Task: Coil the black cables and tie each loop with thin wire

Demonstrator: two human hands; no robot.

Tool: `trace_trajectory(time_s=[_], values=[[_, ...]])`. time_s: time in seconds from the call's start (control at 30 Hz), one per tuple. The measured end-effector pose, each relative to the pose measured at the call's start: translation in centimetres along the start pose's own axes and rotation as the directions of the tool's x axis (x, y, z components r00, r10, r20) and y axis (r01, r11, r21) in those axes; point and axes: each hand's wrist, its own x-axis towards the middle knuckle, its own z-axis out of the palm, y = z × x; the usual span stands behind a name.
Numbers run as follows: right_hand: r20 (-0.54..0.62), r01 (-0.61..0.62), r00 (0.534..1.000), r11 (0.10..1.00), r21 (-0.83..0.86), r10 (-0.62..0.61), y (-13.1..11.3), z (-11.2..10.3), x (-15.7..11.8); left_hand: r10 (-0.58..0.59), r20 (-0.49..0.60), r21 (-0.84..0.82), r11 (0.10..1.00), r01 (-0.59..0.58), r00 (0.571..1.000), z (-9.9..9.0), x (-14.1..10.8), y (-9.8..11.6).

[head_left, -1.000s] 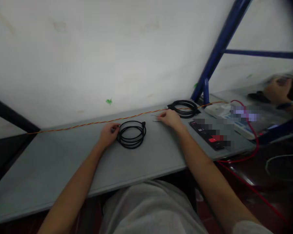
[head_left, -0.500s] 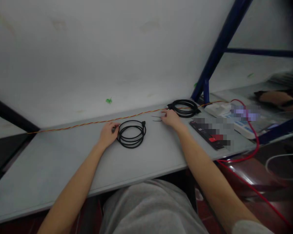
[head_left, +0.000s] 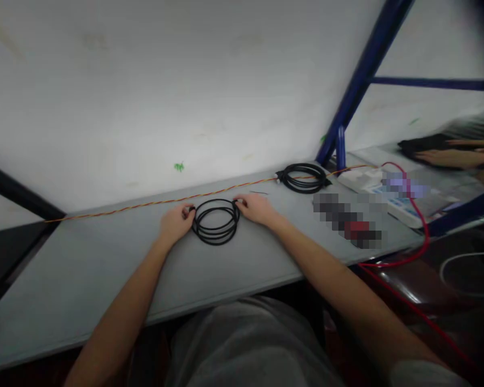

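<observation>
A coiled black cable (head_left: 218, 243) lies on the grey bench between my hands. My left hand (head_left: 176, 223) is closed at the coil's left side, thumb and fingers pinching the cable near one end. On the opposite side, my right hand (head_left: 257, 208) pinches the coil at its upper right, where the plug end sits; its fingers partly hide that end. Just beyond my right hand lies a thin dark tie (head_left: 259, 192). Whether my right hand also holds another tie cannot be made out.
A second black cable coil (head_left: 304, 190) lies at the back right, near a blue metal post (head_left: 353, 91). A twisted red-yellow wire (head_left: 145, 203) runs along the bench's back. A blurred-out dark item (head_left: 347, 220) and a white device (head_left: 403, 210) lie right, near another person's hands (head_left: 452, 158).
My right hand has moved left from the thin ties to the coil's plug end. Only one tie now shows on the bench. My left hand stays at the coil.
</observation>
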Motion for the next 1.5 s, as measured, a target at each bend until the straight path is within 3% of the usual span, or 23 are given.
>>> trace_trajectory(time_s=[0.27,0.5,0.8,0.97,1.1,1.23,1.37,1.43,1.5], values=[[0.040,0.009,0.999,1.000,-0.029,-0.007,-0.7,-0.1,-0.3,-0.061,0.021,-0.031,0.998,0.061,0.998,-0.2,-0.2,0.6],[0.030,-0.005,1.000,1.000,-0.023,0.006,-1.1,0.4,-0.4,-0.102,-0.010,-0.288,0.953,0.094,0.995,0.0,0.0,0.3],[-0.104,-0.009,0.994,0.978,0.210,0.032,-0.7,1.2,0.5,-0.175,-0.005,-0.753,0.649,0.111,0.985,0.4,0.6,0.7],[-0.123,0.001,0.990,0.885,0.465,0.064,-0.1,1.5,1.1,-0.240,-0.063,-0.843,0.532,0.077,0.969,-0.2,0.7,1.2],[-0.070,0.017,0.997,0.776,0.631,0.036,-0.3,2.2,1.2,-0.255,-0.046,-0.881,0.467,0.081,0.966,-0.4,0.5,1.5],[-0.119,0.024,0.988,0.679,0.734,0.094,-0.2,2.3,1.5,-0.272,-0.037,-0.902,0.424,0.085,0.962,-0.9,0.4,2.0],[-0.249,0.077,0.947,0.611,0.788,0.201,0.7,0.9,2.0,-0.352,-0.110,-0.926,0.375,0.033,0.930,-2.6,1.1,1.9],[-0.359,0.129,0.885,0.585,0.800,0.296,1.6,-0.2,2.2,-0.413,-0.177,-0.936,0.351,-0.024,0.893,-4.0,1.9,1.0],[-0.462,0.164,0.790,0.586,0.793,0.403,2.7,-1.3,2.5,-0.488,-0.242,-0.940,0.333,-0.078,0.839,-5.6,2.7,-0.8]])
